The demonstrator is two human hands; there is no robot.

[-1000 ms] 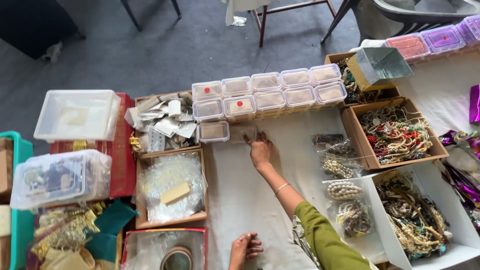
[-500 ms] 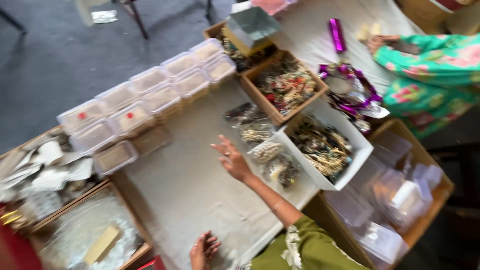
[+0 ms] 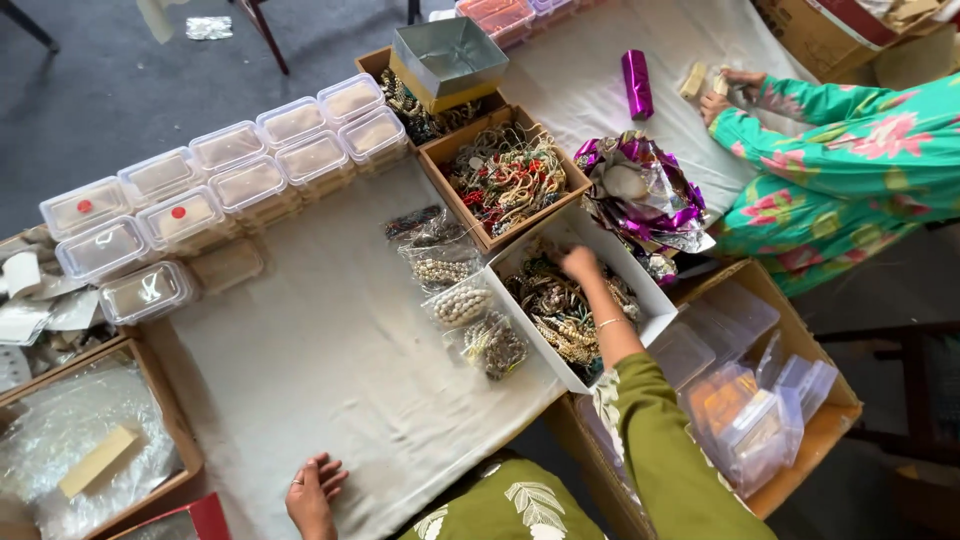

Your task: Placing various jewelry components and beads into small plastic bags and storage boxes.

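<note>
One white box [image 3: 655,312] — tangled beaded jewellery [image 3: 560,310], gold-toned.

Lighting: bright, even daylight over my counter [image 3: 330,350]; shadows soft and faint. Glare: small glints on the clear plastic boxes [image 3: 150,290] and purple foil [image 3: 640,190]. Focus: mostly sharp; slight softness at frame edges.

Likely jewellery workshop – bead boxes [image 3: 507,176], lidded tubs [image 3: 232,146]
</note>
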